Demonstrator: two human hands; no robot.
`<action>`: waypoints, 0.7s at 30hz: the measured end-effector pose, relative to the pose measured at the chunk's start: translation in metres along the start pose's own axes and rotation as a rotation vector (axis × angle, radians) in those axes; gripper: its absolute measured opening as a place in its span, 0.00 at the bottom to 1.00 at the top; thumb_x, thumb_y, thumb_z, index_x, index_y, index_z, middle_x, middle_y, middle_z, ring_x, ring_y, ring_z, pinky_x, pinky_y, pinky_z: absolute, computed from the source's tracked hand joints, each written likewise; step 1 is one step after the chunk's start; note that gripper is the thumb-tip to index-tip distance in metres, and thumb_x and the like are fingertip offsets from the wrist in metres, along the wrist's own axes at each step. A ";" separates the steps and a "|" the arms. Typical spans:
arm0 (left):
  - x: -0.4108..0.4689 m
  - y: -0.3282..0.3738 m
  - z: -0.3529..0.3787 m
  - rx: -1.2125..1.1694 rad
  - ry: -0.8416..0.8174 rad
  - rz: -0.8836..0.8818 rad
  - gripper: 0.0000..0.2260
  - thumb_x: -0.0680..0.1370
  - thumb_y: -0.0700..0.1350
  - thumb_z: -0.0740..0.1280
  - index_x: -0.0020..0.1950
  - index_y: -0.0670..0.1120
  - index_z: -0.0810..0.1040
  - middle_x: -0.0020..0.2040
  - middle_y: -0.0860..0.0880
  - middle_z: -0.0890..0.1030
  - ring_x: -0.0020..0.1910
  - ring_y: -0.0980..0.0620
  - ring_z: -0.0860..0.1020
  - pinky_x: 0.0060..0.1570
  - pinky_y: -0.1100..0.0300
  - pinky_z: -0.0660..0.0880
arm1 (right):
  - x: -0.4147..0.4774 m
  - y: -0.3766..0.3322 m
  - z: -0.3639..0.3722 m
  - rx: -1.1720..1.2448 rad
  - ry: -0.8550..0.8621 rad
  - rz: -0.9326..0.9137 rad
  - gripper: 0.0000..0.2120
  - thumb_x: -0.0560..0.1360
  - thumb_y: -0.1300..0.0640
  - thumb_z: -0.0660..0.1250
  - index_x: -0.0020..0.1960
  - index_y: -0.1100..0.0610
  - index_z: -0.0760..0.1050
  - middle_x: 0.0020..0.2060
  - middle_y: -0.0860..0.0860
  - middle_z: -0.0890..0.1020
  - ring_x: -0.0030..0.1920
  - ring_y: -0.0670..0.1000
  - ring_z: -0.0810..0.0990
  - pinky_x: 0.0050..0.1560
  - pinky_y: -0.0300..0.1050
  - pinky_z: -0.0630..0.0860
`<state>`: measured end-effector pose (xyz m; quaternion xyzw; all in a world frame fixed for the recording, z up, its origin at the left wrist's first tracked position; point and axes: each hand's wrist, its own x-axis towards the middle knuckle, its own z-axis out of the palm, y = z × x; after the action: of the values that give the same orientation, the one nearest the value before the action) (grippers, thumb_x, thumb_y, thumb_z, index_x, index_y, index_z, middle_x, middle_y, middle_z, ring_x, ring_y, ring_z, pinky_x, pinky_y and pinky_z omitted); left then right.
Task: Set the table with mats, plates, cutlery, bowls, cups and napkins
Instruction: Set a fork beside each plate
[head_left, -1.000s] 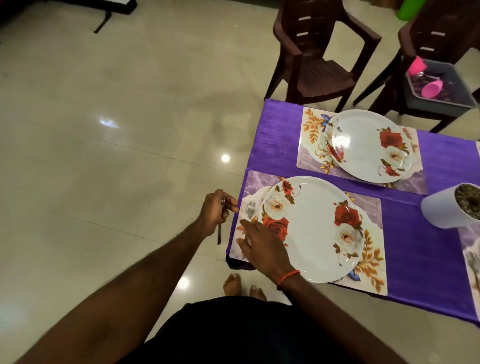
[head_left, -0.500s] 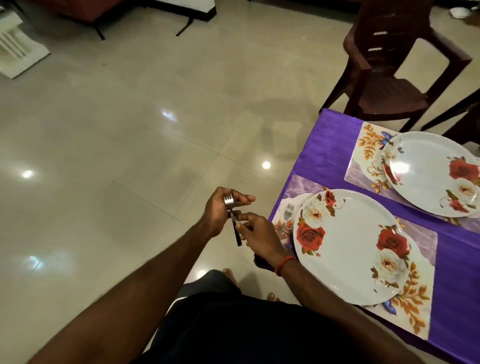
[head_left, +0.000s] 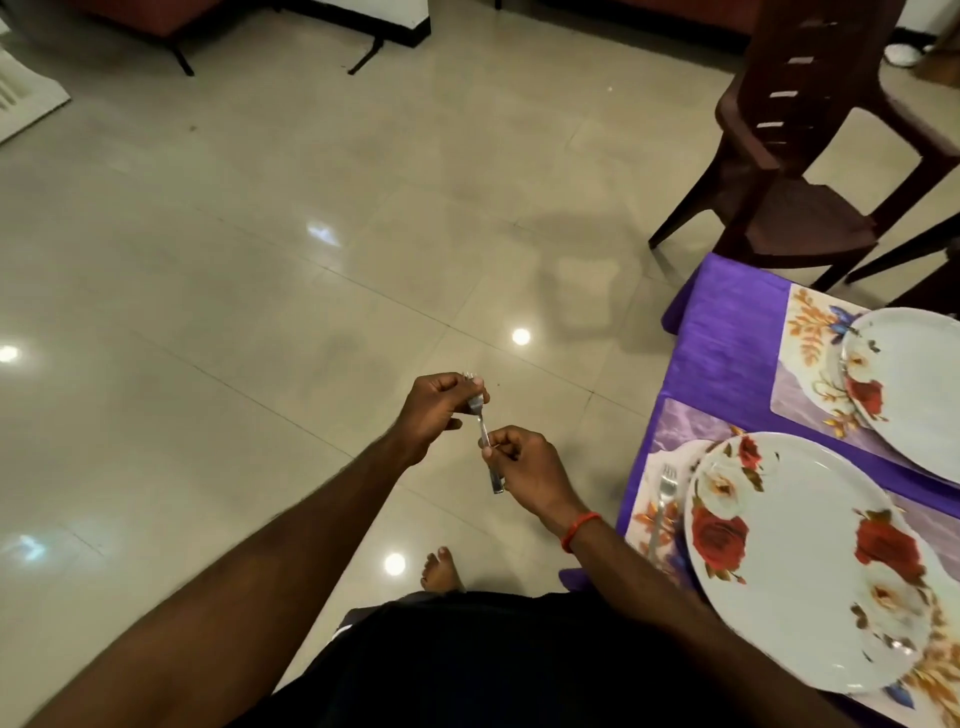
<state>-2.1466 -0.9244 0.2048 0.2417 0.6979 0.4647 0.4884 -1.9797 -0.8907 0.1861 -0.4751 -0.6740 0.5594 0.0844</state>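
Gripping one fork (head_left: 483, 428) at frame centre, above the floor (head_left: 260, 260) — the left hand (head_left: 441, 410) pinches its tine end, the right hand (head_left: 527, 467) its handle. Lower right, a second fork (head_left: 661, 506) lies on the near mat (head_left: 675, 426), just left of the near plate (head_left: 800, 566); beyond — a far plate (head_left: 919, 384) and far mat (head_left: 810, 332) on the purple counter (head_left: 727, 322).

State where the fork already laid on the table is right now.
In the head view the fork lies at lower right, on the near placemat, just left of the near floral plate.
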 end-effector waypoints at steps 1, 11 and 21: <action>0.004 0.002 -0.012 0.020 -0.004 0.000 0.16 0.81 0.50 0.69 0.51 0.35 0.81 0.48 0.45 0.86 0.42 0.56 0.83 0.45 0.55 0.72 | 0.005 -0.004 0.006 0.017 0.017 0.007 0.03 0.78 0.56 0.70 0.50 0.52 0.83 0.40 0.45 0.84 0.42 0.43 0.82 0.45 0.40 0.79; 0.067 0.019 -0.068 0.091 -0.010 0.048 0.11 0.80 0.48 0.71 0.43 0.41 0.83 0.43 0.47 0.85 0.35 0.56 0.79 0.33 0.63 0.70 | 0.062 -0.048 0.039 0.046 0.053 0.047 0.02 0.75 0.55 0.73 0.48 0.51 0.82 0.38 0.45 0.84 0.40 0.45 0.82 0.49 0.49 0.82; 0.170 0.071 -0.061 0.143 -0.063 0.155 0.08 0.79 0.43 0.73 0.40 0.42 0.82 0.40 0.43 0.84 0.32 0.58 0.79 0.31 0.68 0.71 | 0.158 -0.079 0.012 0.107 0.129 0.068 0.03 0.77 0.56 0.71 0.50 0.54 0.82 0.41 0.49 0.84 0.42 0.48 0.84 0.45 0.47 0.83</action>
<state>-2.2794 -0.7832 0.1958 0.3436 0.6928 0.4425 0.4540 -2.1153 -0.7765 0.1818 -0.5276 -0.6197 0.5654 0.1337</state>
